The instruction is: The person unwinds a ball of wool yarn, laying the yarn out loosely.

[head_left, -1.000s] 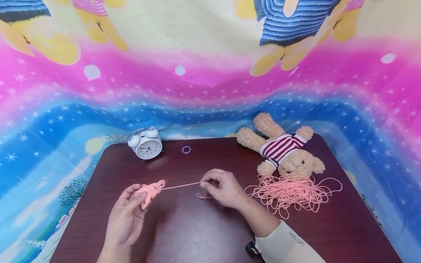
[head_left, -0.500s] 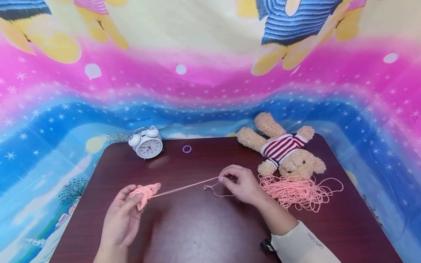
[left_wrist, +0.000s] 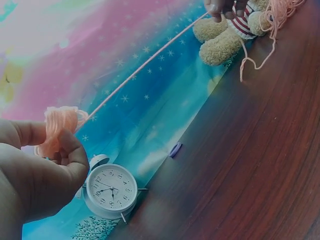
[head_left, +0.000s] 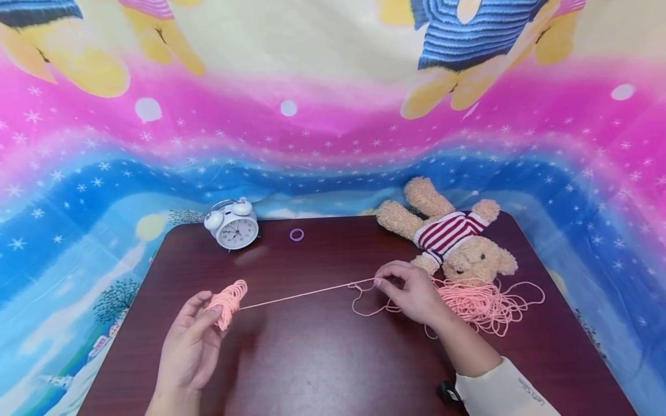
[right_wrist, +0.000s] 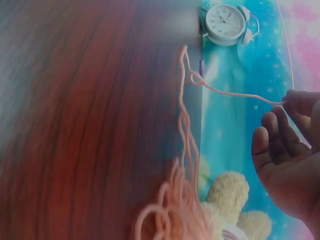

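My left hand (head_left: 189,341) grips a small wound bundle of peach yarn (head_left: 229,300) between thumb and fingers, above the table's left side. From the bundle a single taut strand (head_left: 307,293) runs up to my right hand (head_left: 411,292), which pinches it between thumb and index finger. Below those fingertips a slack loop hangs and leads back to a loose, tangled yarn pile (head_left: 481,306) on the right. In the right wrist view the pinched strand (right_wrist: 240,94) leaves the fingertips, with the other fingers loosely bent.
A teddy bear (head_left: 447,237) in a striped shirt lies at the back right, its head against the yarn pile. At the back left stands a white alarm clock (head_left: 236,231), and a purple ring (head_left: 296,234) lies near the back edge of the dark table (head_left: 312,370). A printed cloth hangs behind.
My right hand has moved right, away from the left, lengthening the taut strand between them. My left hand has shifted slightly left, and the bundle has turned in its fingers.
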The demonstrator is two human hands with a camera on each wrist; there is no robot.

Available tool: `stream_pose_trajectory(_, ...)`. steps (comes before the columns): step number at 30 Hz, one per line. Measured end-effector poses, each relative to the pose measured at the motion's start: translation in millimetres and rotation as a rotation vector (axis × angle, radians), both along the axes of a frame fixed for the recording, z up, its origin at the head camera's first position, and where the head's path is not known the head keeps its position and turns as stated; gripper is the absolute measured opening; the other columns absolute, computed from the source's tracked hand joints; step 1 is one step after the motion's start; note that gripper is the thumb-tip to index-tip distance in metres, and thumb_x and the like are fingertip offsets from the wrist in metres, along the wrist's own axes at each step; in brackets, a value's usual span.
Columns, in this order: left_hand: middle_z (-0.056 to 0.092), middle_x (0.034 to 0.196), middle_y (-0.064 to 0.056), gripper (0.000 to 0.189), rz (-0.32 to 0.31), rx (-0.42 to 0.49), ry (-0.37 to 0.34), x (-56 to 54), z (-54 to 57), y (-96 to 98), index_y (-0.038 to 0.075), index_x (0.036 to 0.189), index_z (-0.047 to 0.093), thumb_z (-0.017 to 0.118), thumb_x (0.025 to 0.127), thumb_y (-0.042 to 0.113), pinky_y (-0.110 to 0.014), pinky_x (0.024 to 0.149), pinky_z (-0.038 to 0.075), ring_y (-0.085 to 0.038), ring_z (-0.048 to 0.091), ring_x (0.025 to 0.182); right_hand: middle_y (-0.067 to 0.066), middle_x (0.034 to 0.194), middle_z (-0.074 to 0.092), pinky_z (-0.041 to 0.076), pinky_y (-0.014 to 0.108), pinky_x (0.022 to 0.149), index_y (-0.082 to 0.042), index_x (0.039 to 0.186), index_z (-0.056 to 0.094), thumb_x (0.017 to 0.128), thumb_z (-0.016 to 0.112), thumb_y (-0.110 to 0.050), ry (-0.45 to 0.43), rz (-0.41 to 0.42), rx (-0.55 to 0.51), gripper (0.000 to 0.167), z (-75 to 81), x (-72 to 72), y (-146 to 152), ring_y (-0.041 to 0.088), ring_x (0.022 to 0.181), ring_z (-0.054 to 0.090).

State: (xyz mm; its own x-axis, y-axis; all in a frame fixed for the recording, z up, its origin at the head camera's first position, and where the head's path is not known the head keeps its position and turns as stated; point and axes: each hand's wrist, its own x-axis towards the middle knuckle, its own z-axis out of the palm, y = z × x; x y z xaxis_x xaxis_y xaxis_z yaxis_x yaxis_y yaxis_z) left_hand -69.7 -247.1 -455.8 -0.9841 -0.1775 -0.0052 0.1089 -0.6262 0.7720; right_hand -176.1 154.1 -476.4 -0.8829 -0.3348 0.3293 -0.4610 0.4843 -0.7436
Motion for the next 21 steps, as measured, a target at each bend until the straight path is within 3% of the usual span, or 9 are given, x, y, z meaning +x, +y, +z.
stream_pose_trajectory(10,0.065,0.113,-0.006,0.038,0.004,0.009,0.033,2.8,-0.4,-3.7,0.005,0.118,0.060,0.044,0.097,-0.023,-0.022,0.083,0.058,-0.013,0.065,0.101,-0.010,0.103,0.073,0.053,0.027,0.090,-0.018,0.098,0.078,0.094,0.077,-0.014,0.017,-0.044,0.035,0.006,6.1,-0.5,29.0,0.013,0.101,0.068)
stream_pose_trajectory(16,0.069,0.114,-0.006,0.038,0.013,-0.032,0.022,5.4,-0.9,-5.9,0.006,0.118,0.061,0.046,0.098,-0.022,-0.021,0.076,0.058,-0.013,0.068,0.098,-0.009,0.109,0.074,0.053,0.030,0.090,-0.023,0.101,0.078,0.097,0.076,-0.020,-0.032,-0.124,0.058,0.006,19.4,-0.7,52.4,0.015,0.107,0.067)
stream_pose_trajectory(21,0.069,0.114,-0.005,0.039,0.025,-0.036,0.034,7.1,-2.0,-9.8,0.006,0.119,0.062,0.045,0.097,-0.023,-0.022,0.079,0.058,-0.013,0.066,0.102,-0.003,0.117,0.074,0.056,0.023,0.086,-0.020,0.105,0.078,0.099,0.073,-0.023,-0.055,-0.195,0.077,0.008,27.6,-1.8,75.7,0.013,0.107,0.067)
